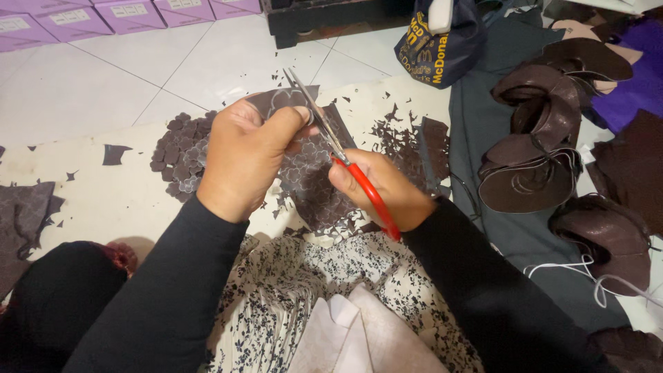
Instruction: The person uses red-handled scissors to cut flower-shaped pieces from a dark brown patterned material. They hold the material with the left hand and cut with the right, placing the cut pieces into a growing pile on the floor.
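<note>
Over your floral skirt [290, 304], your left hand [242, 159] pinches the brown sheet [311, 186]; your right hand [387, 186] grips red scissors [345, 155], mid-cut. Next, turn the sheet along 1 traced flower.

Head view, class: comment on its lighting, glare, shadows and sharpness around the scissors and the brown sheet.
Head view: even, soft light; faint shadows under the left hand and right hand; slight sheen on the scissors blades; the brown sheet with traced flower outlines is fairly sharp; frame edges look softer and darker.
</note>
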Demonstrator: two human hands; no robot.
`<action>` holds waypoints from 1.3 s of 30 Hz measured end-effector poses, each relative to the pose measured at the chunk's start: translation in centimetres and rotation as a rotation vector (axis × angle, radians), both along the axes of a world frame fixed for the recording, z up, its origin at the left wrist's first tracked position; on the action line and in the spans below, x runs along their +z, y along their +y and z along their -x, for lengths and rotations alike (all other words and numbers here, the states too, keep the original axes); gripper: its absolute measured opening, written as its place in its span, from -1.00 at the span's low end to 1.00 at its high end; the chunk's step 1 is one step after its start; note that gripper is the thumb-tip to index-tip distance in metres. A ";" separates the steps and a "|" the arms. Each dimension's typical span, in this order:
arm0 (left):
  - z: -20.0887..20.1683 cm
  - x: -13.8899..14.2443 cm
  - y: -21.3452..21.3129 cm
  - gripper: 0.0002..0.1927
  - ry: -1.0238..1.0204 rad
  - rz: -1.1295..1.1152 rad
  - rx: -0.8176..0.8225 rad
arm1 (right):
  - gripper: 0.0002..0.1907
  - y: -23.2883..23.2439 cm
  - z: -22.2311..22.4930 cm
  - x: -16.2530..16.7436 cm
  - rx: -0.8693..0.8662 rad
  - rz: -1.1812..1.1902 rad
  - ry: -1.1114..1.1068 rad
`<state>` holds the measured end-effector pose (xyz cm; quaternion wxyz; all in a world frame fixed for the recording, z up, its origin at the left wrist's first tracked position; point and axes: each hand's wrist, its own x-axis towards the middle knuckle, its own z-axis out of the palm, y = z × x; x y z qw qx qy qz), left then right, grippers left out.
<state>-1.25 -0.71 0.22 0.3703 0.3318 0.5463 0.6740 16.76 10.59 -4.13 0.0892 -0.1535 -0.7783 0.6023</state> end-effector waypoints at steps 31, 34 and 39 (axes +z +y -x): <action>-0.1 -1.2 0.2 -0.84 0.077 -0.051 -0.034 | -0.52 0.5 -0.3 1.3 0.060 0.005 -0.045; -0.1 -1.1 0.0 -0.85 0.121 -0.027 -0.019 | -0.47 0.6 -0.4 1.2 0.047 -0.072 -0.036; 0.2 -1.0 0.0 -0.85 0.107 -0.040 -0.035 | -0.42 0.5 -0.2 0.8 0.027 -0.079 -0.012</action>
